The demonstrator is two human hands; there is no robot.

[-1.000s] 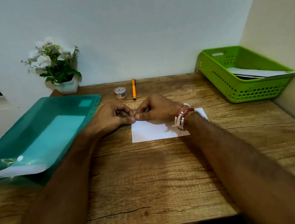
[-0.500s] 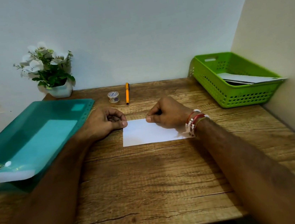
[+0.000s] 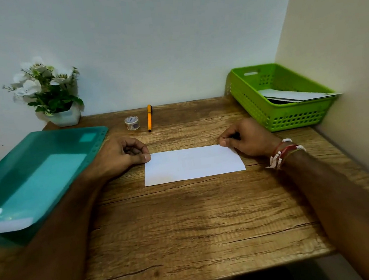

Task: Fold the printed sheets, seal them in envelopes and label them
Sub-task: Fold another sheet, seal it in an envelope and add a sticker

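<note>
A folded white sheet point(image 3: 193, 164) lies flat on the wooden desk point(image 3: 190, 232), its long sides running left to right. My left hand point(image 3: 120, 157) is curled in a loose fist, its thumb tip pressing the sheet's far left corner. My right hand point(image 3: 246, 139), with beaded bracelets on the wrist, is curled the same way, its thumb on the far right corner. An orange pen point(image 3: 149, 118) and a small roll of clear tape point(image 3: 132, 123) lie behind the sheet near the wall. White envelopes point(image 3: 294, 96) lie in the green basket point(image 3: 292, 115).
A teal plastic folder point(image 3: 32, 179) with white paper sticking out covers the desk's left side. A white pot of flowers point(image 3: 55, 95) stands at the back left. Walls close the desk at the back and right.
Both hands have slid apart along the sheet's far edge, from touching at its middle to its two corners. The view has shifted a little.
</note>
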